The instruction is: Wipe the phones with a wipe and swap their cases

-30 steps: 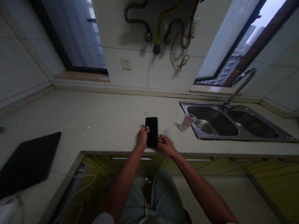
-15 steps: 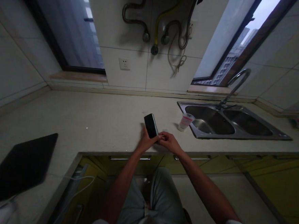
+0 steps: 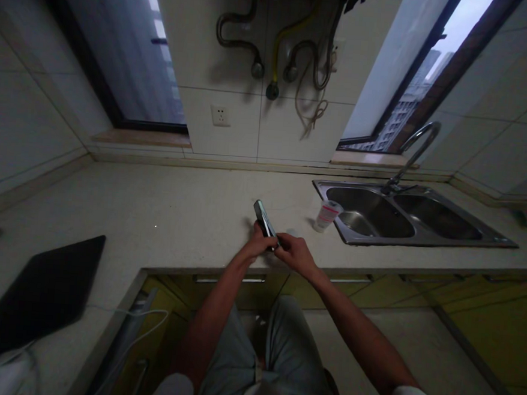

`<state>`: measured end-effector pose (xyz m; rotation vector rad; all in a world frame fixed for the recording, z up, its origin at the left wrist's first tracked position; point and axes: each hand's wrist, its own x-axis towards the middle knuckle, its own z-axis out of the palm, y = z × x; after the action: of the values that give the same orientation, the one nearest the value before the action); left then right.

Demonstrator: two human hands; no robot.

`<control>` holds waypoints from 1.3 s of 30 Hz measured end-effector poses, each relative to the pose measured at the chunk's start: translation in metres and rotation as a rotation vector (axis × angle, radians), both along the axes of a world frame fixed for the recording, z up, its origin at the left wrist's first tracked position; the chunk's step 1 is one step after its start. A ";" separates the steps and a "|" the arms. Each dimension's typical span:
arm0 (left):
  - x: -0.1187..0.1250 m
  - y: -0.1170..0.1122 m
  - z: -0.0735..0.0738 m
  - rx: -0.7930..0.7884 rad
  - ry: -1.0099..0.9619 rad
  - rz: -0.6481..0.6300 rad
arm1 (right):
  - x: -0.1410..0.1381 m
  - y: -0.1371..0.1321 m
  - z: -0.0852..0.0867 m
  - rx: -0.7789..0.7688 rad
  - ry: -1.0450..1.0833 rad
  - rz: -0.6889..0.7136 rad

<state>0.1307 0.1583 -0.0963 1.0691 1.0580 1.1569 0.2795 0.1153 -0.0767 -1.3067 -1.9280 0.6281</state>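
Tilting up on its edge, a dark phone [image 3: 264, 221] is held in both hands just above the front of the counter [image 3: 190, 210].

Nearest, grey-trousered legs and two bare forearms are seen reaching forward; the left hand [image 3: 254, 246] is wrapped shut around the phone's lower end, and the right hand [image 3: 294, 254] is curled closed against that same end from the other side, fingers touching it. Off to the left, a black board [image 3: 35, 293] is laid flat on the counter, well apart. Just beyond the hands on the right, a white cup [image 3: 326, 216] is stood beside the sink [image 3: 335, 198], with the tap [image 3: 415, 149] arched behind. Farther back, a socket [image 3: 220, 115] and looped hoses [image 3: 300, 55] are fixed on the tiled wall.
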 end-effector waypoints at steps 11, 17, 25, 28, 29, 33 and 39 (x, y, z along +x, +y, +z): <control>-0.008 0.001 0.017 -0.255 -0.351 -0.338 | 0.006 0.015 -0.012 0.251 -0.297 -0.125; -0.026 -0.023 0.013 -0.327 -0.339 -0.539 | 0.048 0.035 -0.013 0.148 -0.071 -0.111; -0.036 -0.021 0.014 -0.285 -0.192 -0.231 | 0.046 0.034 -0.015 -0.280 0.957 -0.276; -0.044 -0.013 0.018 -0.140 0.258 0.015 | 0.046 0.027 -0.018 -0.406 1.101 -0.221; -0.046 -0.011 0.020 -0.023 0.461 0.089 | 0.045 0.024 -0.020 -0.442 1.130 -0.197; -0.053 -0.007 0.025 0.209 1.241 0.306 | 0.040 0.015 -0.026 -0.528 1.187 -0.143; -0.063 0.000 0.003 0.242 1.630 0.361 | 0.032 0.010 -0.029 -0.566 1.185 -0.105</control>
<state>0.0675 0.1587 -0.0933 2.1418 2.4375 0.4615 0.3118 0.1255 -0.1061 -0.9299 -0.7162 1.5241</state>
